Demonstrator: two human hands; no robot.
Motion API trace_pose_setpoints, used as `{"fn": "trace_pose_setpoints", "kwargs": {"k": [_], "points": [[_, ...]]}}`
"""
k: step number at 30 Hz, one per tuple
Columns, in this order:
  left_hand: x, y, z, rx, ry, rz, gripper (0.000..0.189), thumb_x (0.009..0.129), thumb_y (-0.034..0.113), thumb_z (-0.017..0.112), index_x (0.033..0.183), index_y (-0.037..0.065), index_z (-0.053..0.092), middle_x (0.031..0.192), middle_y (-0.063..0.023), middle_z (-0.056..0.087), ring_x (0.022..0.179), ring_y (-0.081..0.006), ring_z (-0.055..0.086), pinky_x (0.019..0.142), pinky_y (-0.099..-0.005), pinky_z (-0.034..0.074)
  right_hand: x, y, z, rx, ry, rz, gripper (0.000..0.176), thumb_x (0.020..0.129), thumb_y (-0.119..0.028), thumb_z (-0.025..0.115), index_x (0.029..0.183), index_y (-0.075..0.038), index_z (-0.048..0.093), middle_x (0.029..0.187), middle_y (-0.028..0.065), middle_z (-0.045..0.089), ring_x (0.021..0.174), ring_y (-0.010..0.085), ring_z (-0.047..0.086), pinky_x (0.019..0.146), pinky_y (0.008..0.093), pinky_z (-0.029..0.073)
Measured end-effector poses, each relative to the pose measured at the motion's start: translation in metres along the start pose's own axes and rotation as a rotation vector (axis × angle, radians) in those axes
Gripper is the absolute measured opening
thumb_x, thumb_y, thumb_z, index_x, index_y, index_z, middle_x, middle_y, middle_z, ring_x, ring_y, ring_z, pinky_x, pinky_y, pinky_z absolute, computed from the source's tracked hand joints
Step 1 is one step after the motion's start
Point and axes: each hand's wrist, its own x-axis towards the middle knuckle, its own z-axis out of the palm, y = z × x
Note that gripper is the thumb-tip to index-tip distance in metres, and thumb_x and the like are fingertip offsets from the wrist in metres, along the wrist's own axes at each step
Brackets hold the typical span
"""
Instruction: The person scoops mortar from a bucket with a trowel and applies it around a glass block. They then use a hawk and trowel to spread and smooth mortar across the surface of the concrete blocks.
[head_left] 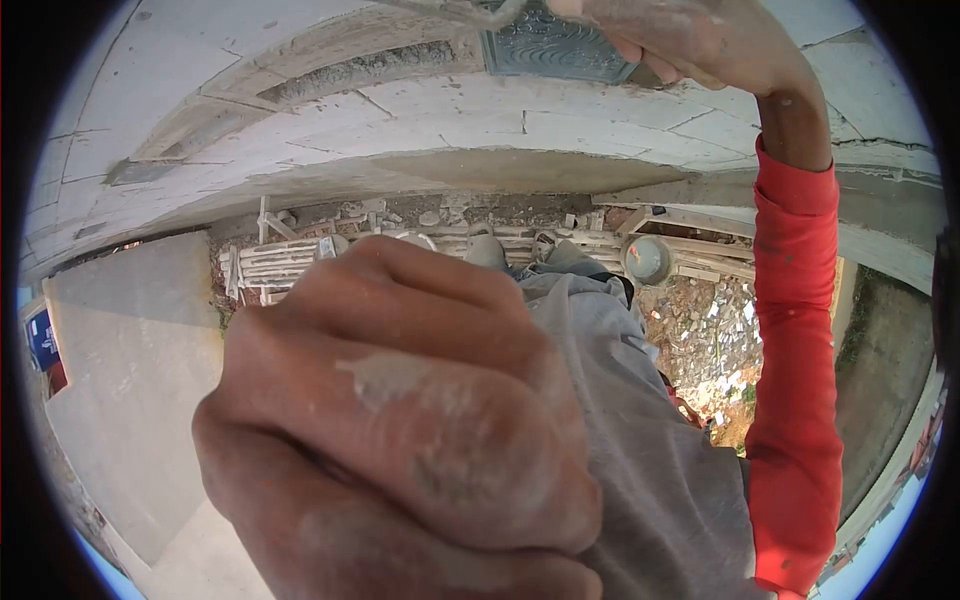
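Observation:
My left hand (pixel 400 420) is very close to the camera, its fingers curled and smeared with grey mortar; whatever it holds, if anything, is hidden. My right hand (pixel 690 35), at the end of a red sleeve (pixel 798 350), reaches up to the wall (pixel 450 120) at the top right. Its fingers are curled, and the frame edge cuts off part of the hand, so what it grips cannot be made out. Beside it is a dark patterned panel (pixel 555 45) set in the wall. A grey curved bar (pixel 480 14) shows at the top edge.
Below my feet is a platform of wooden poles (pixel 275 262) with a round bucket (pixel 648 260) on it. Rubble (pixel 700 325) lies on the ground lower down. A flat grey slab (pixel 140 370) is at the left, and a concrete ledge (pixel 885 370) at the right.

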Motion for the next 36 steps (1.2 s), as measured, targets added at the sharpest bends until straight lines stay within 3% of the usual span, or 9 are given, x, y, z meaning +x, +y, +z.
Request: {"fn": "trace_pose_setpoints", "kwargs": {"k": [3,5,7,8,11,17,24,30,36], "points": [[-0.033,-0.049,-0.003,-0.009,0.087,-0.393,0.029,0.096,0.021,0.076,0.113,-0.003,0.075,0.089,-0.0119,0.073,0.075,-0.0198,0.066,0.076,-0.0378,0.056,-0.021,0.03,0.09,0.467,-0.257,0.177,0.039,0.103,-0.043,0.072,0.113,-0.006,0.078,0.062,-0.0027,0.055,0.047,0.0073,0.052,0.043,0.0247,0.04],[-0.061,-0.083,-0.007,-0.07,0.073,-0.962,0.033,0.096,0.026,0.077,0.12,0.003,0.077,0.1,-0.0101,0.074,0.092,-0.0209,0.069,0.088,-0.0405,0.055,-0.054,0.087,0.179,0.625,-0.31,0.542,0.041,0.102,-0.045,0.072,0.111,-0.005,0.079,0.063,-0.0026,0.055,0.047,0.0078,0.051,0.043,0.0273,0.04],[-0.118,-0.121,0.007,-0.043,0.034,-1.05,0.029,0.098,0.021,0.077,0.123,0.007,0.077,0.11,-0.0067,0.074,0.101,-0.021,0.069,0.096,-0.0417,0.052,-0.115,0.157,0.286,0.292,-0.167,0.594,0.037,0.099,-0.038,0.069,0.098,-0.002,0.077,0.07,0.01,0.066,0.064,0.0238,0.065,0.06,0.0389,0.051],[-0.132,-0.129,0.012,-0.077,-0.045,-1.023,0.029,0.098,0.022,0.077,0.123,0.007,0.077,0.115,-0.0062,0.073,0.105,-0.0204,0.068,0.096,-0.0423,0.053,-0.136,0.174,0.319,0.049,-0.11,0.614,0.033,0.097,-0.032,0.067,0.091,-0.001,0.077,0.077,0.0172,0.073,0.075,0.0345,0.073,0.07,0.045,0.055],[-0.163,-0.125,0.041,-0.2,-0.208,-1.046,0.026,0.099,0.022,0.077,0.12,0.007,0.075,0.121,-0.0053,0.073,0.11,-0.0194,0.066,0.096,-0.0425,0.053,-0.163,0.154,0.33,0.319,-0.086,0.65,0.031,0.097,-0.032,0.065,0.101,-0.004,0.077,0.094,0.0232,0.075,0.087,0.0438,0.072,0.079,0.0513,0.056],[-0.144,-0.161,0.042,0.161,0.06,-1.086,0.015,0.103,0.017,0.07,0.099,0.002,0.07,0.089,-0.0055,0.07,0.086,-0.0139,0.061,0.082,-0.0314,0.05,-0.062,0.12,0.269,0.074,0.216,0.28,0.037,0.102,-0.034,0.065,0.12,-0.002,0.069,0.1,0.0243,0.074,0.089,0.046,0.07,0.084,0.0542,0.054],[-0.183,-0.167,0.004,0.179,0.107,-1.286,0.021,0.102,0.02,0.072,0.116,0.005,0.074,0.1,-0.0035,0.073,0.097,-0.0133,0.064,0.089,-0.0325,0.052,0.014,0.172,0.316,-0.245,0.021,0.05,0.04,0.102,-0.031,0.06,0.126,-0.002,0.071,0.101,0.0228,0.074,0.095,0.0422,0.071,0.089,0.0501,0.057],[-0.184,-0.126,0.052,0.077,0.043,-1.223,0.034,0.096,0.02,0.079,0.127,0.007,0.074,0.113,-0.0088,0.077,0.112,-0.0219,0.069,0.104,-0.0399,0.051,0.031,0.132,0.29,-0.133,0.161,0.156,0.03,0.096,-0.027,0.063,0.112,-0.004,0.071,0.098,0.0219,0.073,0.1,0.0372,0.072,0.091,0.0511,0.056],[-0.181,-0.131,0.07,0.213,0.022,-1.237,0.022,0.096,0.015,0.076,0.112,0.001,0.074,0.105,-0.01,0.076,0.096,-0.0221,0.07,0.09,-0.0369,0.054,0.0,0.216,0.371,-0.071,-0.157,0.403,0.039,0.089,-0.033,0.069,0.11,0.0,0.073,0.109,0.0262,0.074,0.107,0.0478,0.07,0.095,0.055,0.056]]}}
